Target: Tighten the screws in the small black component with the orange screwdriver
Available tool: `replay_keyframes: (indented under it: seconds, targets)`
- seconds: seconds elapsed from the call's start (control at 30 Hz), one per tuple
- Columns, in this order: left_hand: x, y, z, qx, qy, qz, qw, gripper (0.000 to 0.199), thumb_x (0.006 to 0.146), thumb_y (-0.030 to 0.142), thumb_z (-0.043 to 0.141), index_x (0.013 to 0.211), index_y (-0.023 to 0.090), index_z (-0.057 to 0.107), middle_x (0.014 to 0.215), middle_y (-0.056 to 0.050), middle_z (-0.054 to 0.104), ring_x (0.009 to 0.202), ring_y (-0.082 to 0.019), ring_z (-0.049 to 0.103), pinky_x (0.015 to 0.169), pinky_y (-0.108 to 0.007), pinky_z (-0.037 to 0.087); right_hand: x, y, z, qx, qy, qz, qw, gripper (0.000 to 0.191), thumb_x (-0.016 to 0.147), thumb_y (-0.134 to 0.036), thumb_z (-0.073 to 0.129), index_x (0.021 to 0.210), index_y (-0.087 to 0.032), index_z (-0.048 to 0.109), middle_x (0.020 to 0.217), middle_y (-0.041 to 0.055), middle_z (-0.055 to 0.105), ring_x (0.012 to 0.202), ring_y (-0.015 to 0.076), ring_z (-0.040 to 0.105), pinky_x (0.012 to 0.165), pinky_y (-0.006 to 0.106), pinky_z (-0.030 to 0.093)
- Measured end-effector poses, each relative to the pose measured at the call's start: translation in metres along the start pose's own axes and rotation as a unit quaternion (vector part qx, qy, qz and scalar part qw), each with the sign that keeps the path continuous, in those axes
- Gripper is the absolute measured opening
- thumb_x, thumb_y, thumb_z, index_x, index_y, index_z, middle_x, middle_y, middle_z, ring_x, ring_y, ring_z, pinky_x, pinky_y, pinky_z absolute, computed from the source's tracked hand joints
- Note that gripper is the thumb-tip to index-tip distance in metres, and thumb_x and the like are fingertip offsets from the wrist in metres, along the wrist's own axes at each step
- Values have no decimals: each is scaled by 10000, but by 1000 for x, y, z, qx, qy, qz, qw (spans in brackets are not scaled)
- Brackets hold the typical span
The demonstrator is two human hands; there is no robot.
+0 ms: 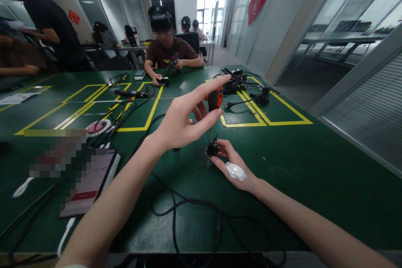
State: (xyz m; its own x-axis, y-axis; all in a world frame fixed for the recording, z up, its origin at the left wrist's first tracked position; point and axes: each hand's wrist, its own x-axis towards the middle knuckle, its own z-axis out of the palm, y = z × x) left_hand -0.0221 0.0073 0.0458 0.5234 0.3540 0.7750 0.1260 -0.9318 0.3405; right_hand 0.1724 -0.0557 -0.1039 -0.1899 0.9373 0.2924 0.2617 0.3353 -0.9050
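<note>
On my feed, the black part (212, 147) sits just below and right of the centre of the frame, low over the worktop (314, 155). Looks small, light and stiff, probably hard plastic with a narrow stem on top; I judge the smooth sides could turn under a fingertip, so best held round the wide base, stem left free. Screwdriver (215, 99) above it: orange-and-black handle up, thin shaft running down towards the part; whether the tip touches, I can't tell. Handle reads as firm, fairly grippy, easiest taken round its thick middle. Left hand (185, 119): loosely closed on that handle, index finger and thumb spread wide along it, other fingers curled behind. Right hand (234, 163): thumb and fingers pinching the part from its right side, gap narrow; white patch (236, 171) near the thumb base. Black cable (201, 202) loops across the lower centre, near both hands. Phone (89, 180) lower left, beyond the left forearm. Cable tangle (262, 97) upper right of centre, apart from the hands.
</note>
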Motion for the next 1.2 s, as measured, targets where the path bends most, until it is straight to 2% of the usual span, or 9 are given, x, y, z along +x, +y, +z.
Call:
replay_keyframes:
  seconds: [0.1, 0.3, 0.4, 0.57, 0.8, 0.93, 1.2]
  targets:
    - [0, 1, -1, -7, -9, 2, 1000, 502, 1007, 208, 514, 1503, 280, 499, 1407, -87, 662, 877, -148, 736, 703, -267, 635, 0, -1, 0, 7, -3, 1, 1000, 358, 945, -331, 643, 1270, -268, 510, 1175, 103, 719, 1078, 279, 728, 985, 512, 599]
    - [0, -1, 0, 7, 20, -6, 1000, 461, 949, 257, 666, 1401, 296, 583, 1335, -52, 686, 666, -75, 650, 599, -224, 595, -1, 2, 0, 5, -2, 3, 1000, 366, 946, -343, 651, 1279, -266, 520, 1186, 102, 722, 1097, 282, 721, 995, 511, 594]
    - [0, 1, 0, -1, 16, -5, 1000, 449, 941, 250, 675, 1382, 273, 590, 1327, -58, 680, 674, -78, 664, 585, -220, 586, 0, 2, 0, 1, -2, 8, 1000, 376, 947, -363, 650, 1282, -259, 514, 1183, 112, 723, 1099, 293, 725, 995, 519, 592]
    - [0, 3, -2, 0, -6, -14, 1000, 502, 969, 174, 544, 1464, 256, 525, 1328, -75, 683, 787, -120, 716, 684, -261, 622, 0, 2, 0, 2, -3, 6, 1000, 373, 948, -365, 638, 1278, -251, 508, 1172, 117, 727, 1081, 295, 732, 983, 526, 599]
    - [1, 2, 0, 7, 12, -14, 1000, 435, 938, 211, 636, 1367, 269, 587, 1193, -42, 712, 646, -85, 617, 584, -229, 572, 0, 3, 1, -3, 1, 6, 1000, 367, 947, -364, 650, 1275, -266, 515, 1180, 103, 726, 1084, 275, 728, 983, 508, 604]
    - [1, 3, 0, 10, 8, -10, 1000, 430, 941, 200, 627, 1364, 255, 574, 1198, -46, 706, 651, -80, 610, 608, -228, 576, 0, 4, 1, 1, 6, 5, 1000, 364, 943, -371, 654, 1267, -266, 523, 1177, 100, 727, 1074, 273, 730, 980, 506, 607]
    - [-1, 2, 4, -33, 17, -50, 998, 410, 945, 221, 639, 1347, 240, 564, 1057, -41, 697, 712, -107, 653, 606, -223, 566, -1, 2, 0, 1, 1, 13, 1000, 373, 940, -359, 658, 1275, -262, 527, 1176, 106, 732, 1060, 286, 741, 966, 506, 610]
